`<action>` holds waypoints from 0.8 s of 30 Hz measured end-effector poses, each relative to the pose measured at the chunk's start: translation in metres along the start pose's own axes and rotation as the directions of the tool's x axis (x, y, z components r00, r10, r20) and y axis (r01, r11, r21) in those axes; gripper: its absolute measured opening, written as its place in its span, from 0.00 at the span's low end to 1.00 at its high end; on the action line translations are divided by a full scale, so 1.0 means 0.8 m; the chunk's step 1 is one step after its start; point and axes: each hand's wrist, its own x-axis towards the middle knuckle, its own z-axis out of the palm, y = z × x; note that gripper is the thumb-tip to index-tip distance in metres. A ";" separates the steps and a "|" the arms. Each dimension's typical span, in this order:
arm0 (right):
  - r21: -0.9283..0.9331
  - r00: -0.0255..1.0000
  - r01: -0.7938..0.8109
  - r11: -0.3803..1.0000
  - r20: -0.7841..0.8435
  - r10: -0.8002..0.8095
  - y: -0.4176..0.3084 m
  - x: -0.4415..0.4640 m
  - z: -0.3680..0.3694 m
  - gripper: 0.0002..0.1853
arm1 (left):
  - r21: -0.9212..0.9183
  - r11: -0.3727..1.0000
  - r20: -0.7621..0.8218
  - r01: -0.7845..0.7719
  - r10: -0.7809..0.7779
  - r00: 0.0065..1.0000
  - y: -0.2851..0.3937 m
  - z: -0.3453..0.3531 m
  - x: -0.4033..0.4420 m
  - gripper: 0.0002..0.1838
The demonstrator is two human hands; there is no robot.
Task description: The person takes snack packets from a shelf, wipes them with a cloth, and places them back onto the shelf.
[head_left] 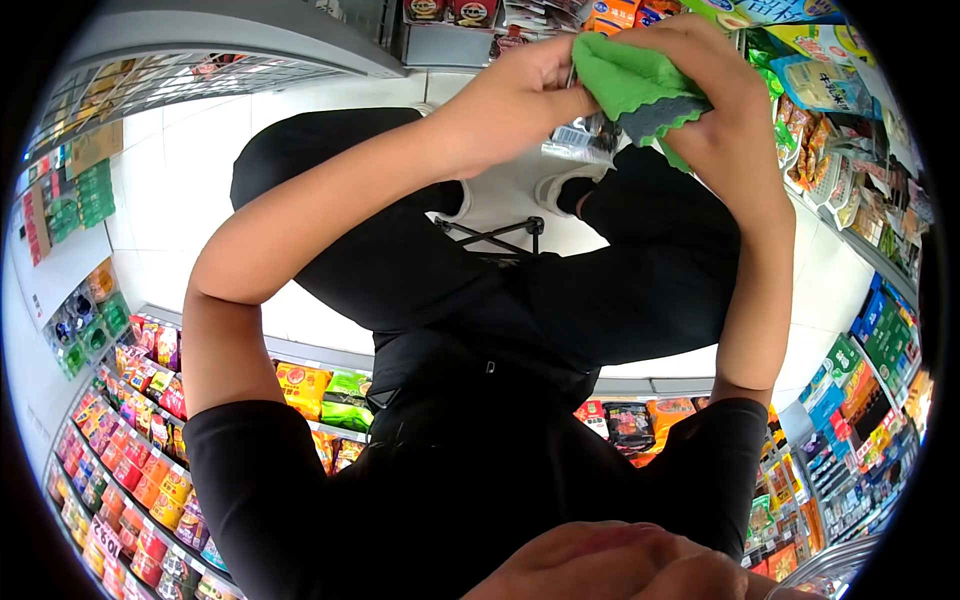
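Note:
A green cloth [630, 75] with a grey underside hangs from my right hand [715, 85], whose fingers are wrapped round it near the top right. Beside it, my left hand [525, 100] has its fingers closed at the edge of a package. That clear and silver package [583, 138] with a barcode shows just below the cloth, between the two hands. Its upper part is hidden by my fingers and the cloth.
Shelves of snack packets [800, 130] stand at the upper right, and a grey rack [230, 45] at the upper left. More snack shelves [130, 450] curve behind me. A folding stool [495, 237] is between my legs on the white tiled floor [165, 190].

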 end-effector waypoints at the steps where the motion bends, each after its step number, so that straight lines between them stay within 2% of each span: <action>1: 0.014 1.000 -0.013 1.000 0.015 0.013 -0.003 0.000 0.001 0.24 | -0.004 1.000 -0.002 -0.012 0.012 1.000 -0.005 0.002 0.000 0.19; 8: -0.022 0.995 -0.095 0.995 0.029 0.095 0.009 -0.005 -0.005 0.24 | 0.152 0.988 0.028 -0.020 0.016 0.999 -0.008 -0.001 0.007 0.17; 11: 0.038 0.996 -0.062 0.997 0.069 0.059 0.000 -0.002 -0.002 0.24 | 0.126 0.992 0.071 -0.018 0.009 0.997 -0.005 -0.004 0.003 0.17; 14: 0.034 0.999 -0.038 0.999 0.035 0.037 -0.009 -0.001 0.005 0.24 | 0.165 0.986 0.055 0.005 -0.015 0.998 -0.003 -0.006 0.002 0.16; 17: 0.031 0.997 -0.070 0.997 0.033 0.069 0.003 -0.005 0.000 0.25 | 0.105 0.994 0.017 -0.029 0.027 0.999 -0.012 -0.004 0.006 0.15; 20: 0.064 0.988 -0.146 0.987 -0.033 0.148 0.007 -0.008 0.004 0.26 | 0.084 0.989 0.001 0.123 -0.124 0.992 0.011 0.003 0.004 0.16; 24: 0.040 0.998 -0.036 0.999 0.050 0.033 -0.003 -0.005 0.003 0.26 | 0.068 0.994 0.038 0.086 -0.089 0.995 0.001 -0.002 0.003 0.18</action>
